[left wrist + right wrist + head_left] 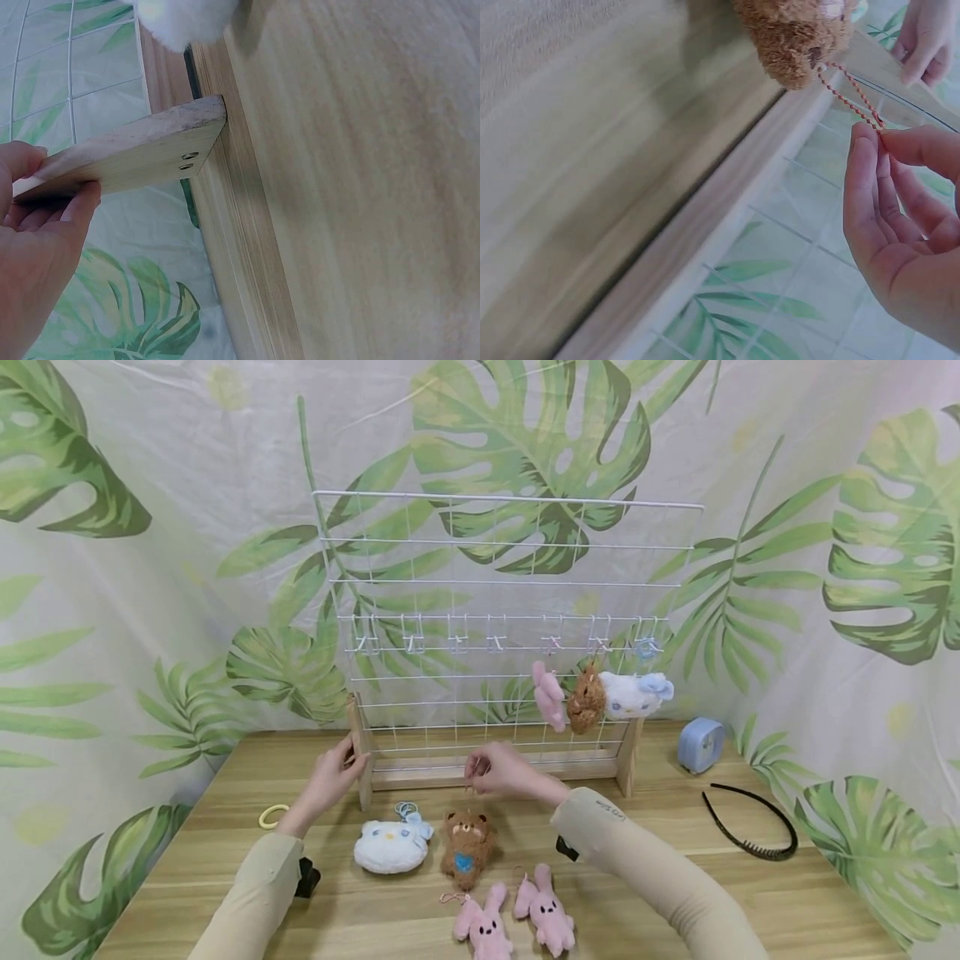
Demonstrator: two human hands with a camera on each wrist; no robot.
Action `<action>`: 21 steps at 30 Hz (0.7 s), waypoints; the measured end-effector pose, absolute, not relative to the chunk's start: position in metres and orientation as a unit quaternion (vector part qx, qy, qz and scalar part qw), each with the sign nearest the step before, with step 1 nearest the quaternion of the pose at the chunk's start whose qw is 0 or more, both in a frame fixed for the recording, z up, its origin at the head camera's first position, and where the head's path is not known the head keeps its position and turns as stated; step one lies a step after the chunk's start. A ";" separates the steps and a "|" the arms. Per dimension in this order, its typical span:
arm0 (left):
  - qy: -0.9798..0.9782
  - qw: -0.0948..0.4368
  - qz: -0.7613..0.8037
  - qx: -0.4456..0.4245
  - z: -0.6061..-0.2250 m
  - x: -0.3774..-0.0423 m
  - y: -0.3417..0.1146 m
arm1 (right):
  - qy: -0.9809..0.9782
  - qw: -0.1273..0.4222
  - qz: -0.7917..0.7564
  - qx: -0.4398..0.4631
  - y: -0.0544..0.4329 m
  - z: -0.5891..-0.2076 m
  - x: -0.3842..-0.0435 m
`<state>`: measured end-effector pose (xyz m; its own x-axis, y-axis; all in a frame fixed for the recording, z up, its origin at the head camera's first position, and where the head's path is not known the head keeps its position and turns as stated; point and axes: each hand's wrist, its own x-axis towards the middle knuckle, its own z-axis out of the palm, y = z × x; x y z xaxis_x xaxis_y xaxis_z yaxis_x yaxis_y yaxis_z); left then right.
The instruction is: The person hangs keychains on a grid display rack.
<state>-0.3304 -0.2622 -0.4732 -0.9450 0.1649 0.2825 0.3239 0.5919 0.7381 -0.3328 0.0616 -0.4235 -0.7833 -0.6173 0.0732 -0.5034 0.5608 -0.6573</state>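
Observation:
My right hand (498,770) pinches the orange-red bead chain (855,101) of a brown bear plush (467,843) between thumb and forefinger. The chain runs taut to the bear, which is below the hand in the head view; whether it touches the table I cannot tell. With thumb and fingers on either side, my left hand (333,774) holds the wooden side leg (142,146) of a white wire grid rack (450,702). Left of the bear lies a white plush cat head (392,847) with a blue bow. Two pink rabbit plushes (551,917) lie nearer me.
Hooks (457,639) line one wire of the rack. From the right-hand ones hang a pink plush (549,697), a brown plush (586,702) and a white cat plush (630,696). A blue clock (701,746) and black headband (772,852) are right; a yellow ring (268,817) is left.

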 end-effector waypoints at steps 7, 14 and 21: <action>-0.887 0.098 -0.428 -0.141 -0.474 -0.331 -0.262 | 0.878 0.026 -0.319 -0.357 0.071 -0.398 -0.323; -0.886 0.102 -0.430 -0.143 -0.474 -0.330 -0.261 | 0.884 -0.016 -0.296 -0.360 0.079 -0.360 -0.313; -0.887 0.098 -0.428 -0.142 -0.473 -0.328 -0.261 | 0.897 -0.066 -0.272 -0.342 0.088 -0.316 -0.316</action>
